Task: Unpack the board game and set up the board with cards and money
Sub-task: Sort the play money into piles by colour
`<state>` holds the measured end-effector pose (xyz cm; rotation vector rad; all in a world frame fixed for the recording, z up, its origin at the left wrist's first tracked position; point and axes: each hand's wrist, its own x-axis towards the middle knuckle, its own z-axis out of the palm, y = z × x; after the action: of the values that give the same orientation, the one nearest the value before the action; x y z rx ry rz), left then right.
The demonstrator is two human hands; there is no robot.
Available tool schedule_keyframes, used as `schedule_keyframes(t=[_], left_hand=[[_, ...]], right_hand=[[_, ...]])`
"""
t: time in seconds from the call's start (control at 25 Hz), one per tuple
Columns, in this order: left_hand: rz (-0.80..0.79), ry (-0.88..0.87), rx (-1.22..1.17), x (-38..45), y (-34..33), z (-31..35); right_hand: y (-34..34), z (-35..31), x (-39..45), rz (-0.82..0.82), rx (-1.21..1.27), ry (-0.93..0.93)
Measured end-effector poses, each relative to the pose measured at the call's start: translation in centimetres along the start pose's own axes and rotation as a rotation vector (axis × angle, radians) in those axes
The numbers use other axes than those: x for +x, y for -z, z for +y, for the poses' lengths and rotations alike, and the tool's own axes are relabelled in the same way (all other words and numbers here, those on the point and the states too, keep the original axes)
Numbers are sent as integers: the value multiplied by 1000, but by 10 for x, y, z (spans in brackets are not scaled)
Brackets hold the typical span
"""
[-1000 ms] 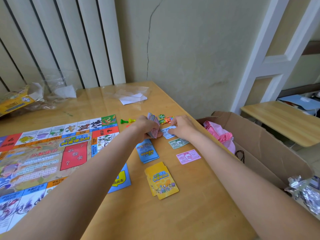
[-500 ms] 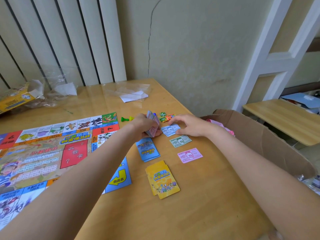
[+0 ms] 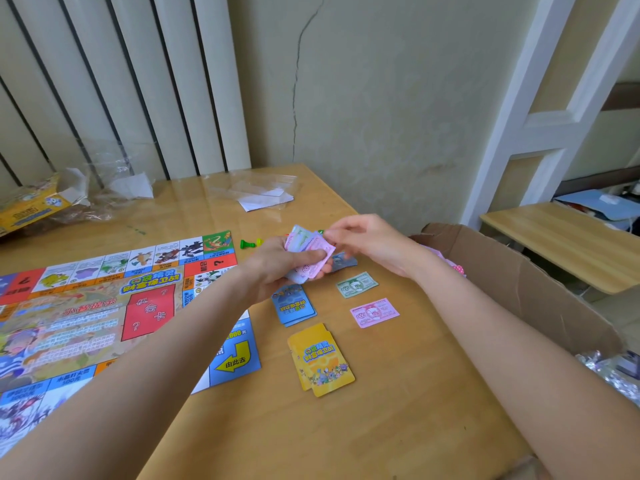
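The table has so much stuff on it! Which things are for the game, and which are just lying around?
For the game: game board, wad of money in the left hand, green note, pink note, blue cards, yellow cards, green pawn.

Lying around: plastic wrappers, cardboard box.

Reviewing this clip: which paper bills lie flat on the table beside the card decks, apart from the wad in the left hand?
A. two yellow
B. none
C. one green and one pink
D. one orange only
C: a green bill and a pink bill lie flat on the table, right of the blue card deck and above the yellow card deck.
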<state>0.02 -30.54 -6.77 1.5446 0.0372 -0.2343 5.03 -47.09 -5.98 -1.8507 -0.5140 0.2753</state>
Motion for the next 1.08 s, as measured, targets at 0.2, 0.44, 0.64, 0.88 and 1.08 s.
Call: schedule_keyframes(t=[0.2, 0.44, 0.64, 0.88, 1.08], left_hand=[[-136, 53, -77, -19, -3, 5], [-53, 126, -76, -33, 0, 8], [-51, 91, 35, -40, -5, 6], [37, 94, 148, -41, -16, -8], [40, 96, 176, -44, -21, -10]], right_hand=[[-4, -5, -15, -38, 112, -74], [7, -7, -32, -43, -22, -109], [15, 16, -64, 60, -175, -176], [17, 24, -76, 107, -553, -168], [2, -5, -70, 87, -105, -69]])
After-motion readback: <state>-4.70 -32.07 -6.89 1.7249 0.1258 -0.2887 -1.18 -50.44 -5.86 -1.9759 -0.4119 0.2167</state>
